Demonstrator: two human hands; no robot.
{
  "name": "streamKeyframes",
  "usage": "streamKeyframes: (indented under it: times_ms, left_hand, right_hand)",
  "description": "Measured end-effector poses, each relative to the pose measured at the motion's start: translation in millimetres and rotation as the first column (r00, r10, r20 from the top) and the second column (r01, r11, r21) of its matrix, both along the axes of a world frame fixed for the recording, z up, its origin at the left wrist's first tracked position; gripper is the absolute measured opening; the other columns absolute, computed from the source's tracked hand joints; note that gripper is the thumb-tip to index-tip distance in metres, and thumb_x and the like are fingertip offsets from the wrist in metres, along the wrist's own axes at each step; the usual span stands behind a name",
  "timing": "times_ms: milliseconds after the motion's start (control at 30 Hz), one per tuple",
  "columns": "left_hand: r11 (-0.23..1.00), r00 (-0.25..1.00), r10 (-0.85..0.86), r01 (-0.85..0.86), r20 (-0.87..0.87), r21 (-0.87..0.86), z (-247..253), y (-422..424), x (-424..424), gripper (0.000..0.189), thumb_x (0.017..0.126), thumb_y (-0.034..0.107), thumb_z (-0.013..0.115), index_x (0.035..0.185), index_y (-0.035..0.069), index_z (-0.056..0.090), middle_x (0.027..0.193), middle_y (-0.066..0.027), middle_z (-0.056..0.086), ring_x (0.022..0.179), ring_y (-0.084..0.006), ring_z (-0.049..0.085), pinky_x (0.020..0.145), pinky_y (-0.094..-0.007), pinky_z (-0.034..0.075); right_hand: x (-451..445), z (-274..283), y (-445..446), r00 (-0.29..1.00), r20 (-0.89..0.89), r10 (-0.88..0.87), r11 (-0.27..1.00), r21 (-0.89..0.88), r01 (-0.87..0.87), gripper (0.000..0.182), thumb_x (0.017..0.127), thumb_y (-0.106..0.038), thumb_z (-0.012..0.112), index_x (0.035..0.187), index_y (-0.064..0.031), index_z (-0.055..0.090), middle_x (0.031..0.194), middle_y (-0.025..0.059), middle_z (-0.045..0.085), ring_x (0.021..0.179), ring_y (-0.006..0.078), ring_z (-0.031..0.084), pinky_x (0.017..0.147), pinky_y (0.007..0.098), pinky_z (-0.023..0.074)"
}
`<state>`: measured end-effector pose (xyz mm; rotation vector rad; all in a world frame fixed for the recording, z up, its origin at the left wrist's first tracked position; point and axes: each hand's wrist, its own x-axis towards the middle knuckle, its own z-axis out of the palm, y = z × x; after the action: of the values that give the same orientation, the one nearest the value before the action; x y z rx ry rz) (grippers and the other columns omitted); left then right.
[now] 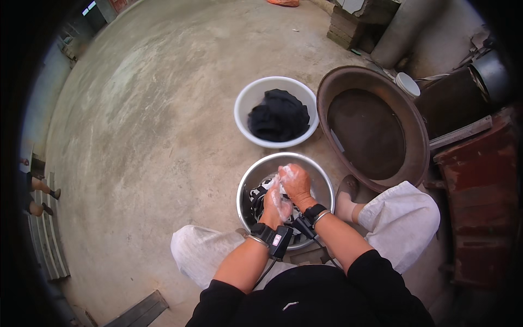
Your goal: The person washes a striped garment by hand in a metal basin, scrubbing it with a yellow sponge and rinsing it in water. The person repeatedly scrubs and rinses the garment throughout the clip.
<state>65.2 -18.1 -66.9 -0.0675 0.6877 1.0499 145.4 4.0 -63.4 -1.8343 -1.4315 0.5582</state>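
Observation:
Black-and-white patterned wet fabric (258, 199) lies in a steel basin (328, 192) between my knees. Both my hands are over the basin, close together and coated in white suds. My left hand (277, 204) holds a soapy part of the cloth, its thumb side towards the other hand. The fingers of my right hand (295, 180) are curled on the same sudsy cloth, slightly higher in the view. Just beyond the steel basin, a white plastic basin (242, 128) holds dark wet clothing (280, 116).
To the right stands a large brown tub (417, 163) with dark contents, beside a small white lid or container (407, 84) and a reddish-brown object (482, 196). A wooden plank (141, 311) lies at the lower left. Another person's legs (43, 188) show at the far left.

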Motion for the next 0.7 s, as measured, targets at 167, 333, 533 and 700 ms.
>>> streamKeyframes:
  times_ms: [167,333,533,700]
  left_hand:
    - [0.997,0.985,-0.055,0.045,0.163,0.065,0.9,0.5,-24.6,0.028,0.101,0.030,0.041,0.116,0.011,0.056,0.104,-0.0059,0.061,0.099,-0.0179,0.059,0.090,-0.0334,0.047]
    - [0.981,0.837,-0.159,0.073,0.524,0.182,-11.6,0.3,-24.6,0.025,0.099,0.030,0.046,0.108,0.010,0.058,0.100,-0.0057,0.063,0.091,-0.0181,0.061,0.081,-0.0316,0.050]
    - [0.998,0.981,-0.027,0.037,0.191,-0.048,-32.8,-6.9,-14.7,0.029,0.094,0.037,0.055,0.103,0.011,0.061,0.097,-0.0026,0.063,0.085,-0.0139,0.059,0.076,-0.0273,0.049]
    - [0.995,0.990,-0.086,0.079,0.108,0.066,-59.1,2.8,-12.7,0.035,0.089,0.046,0.060,0.085,0.012,0.065,0.081,0.0000,0.062,0.075,-0.0109,0.056,0.066,-0.0277,0.045]
  right_hand:
    - [-24.5,25.6,-27.1,0.987,-0.089,0.135,0.962,0.252,-0.108,0.019,0.083,-0.021,0.062,0.074,-0.0045,0.061,0.084,0.0128,0.059,0.077,0.0380,0.058,0.068,0.0441,0.0471]
    - [-28.6,8.4,-23.9,0.984,-0.145,0.100,0.973,0.220,-0.066,0.019,0.083,-0.021,0.062,0.075,-0.0040,0.061,0.084,0.0135,0.059,0.077,0.0381,0.058,0.068,0.0433,0.0472]
    - [-35.1,13.6,-19.3,0.996,-0.074,0.051,0.981,0.193,-0.036,0.016,0.082,-0.013,0.063,0.073,0.0001,0.059,0.085,0.0141,0.059,0.077,0.0339,0.058,0.069,0.0413,0.0470]
    - [-38.7,25.5,-40.8,0.938,-0.197,0.287,0.923,0.318,-0.216,0.013,0.079,-0.004,0.059,0.068,0.0031,0.055,0.080,0.0124,0.055,0.073,0.0268,0.054,0.070,0.0370,0.0456]
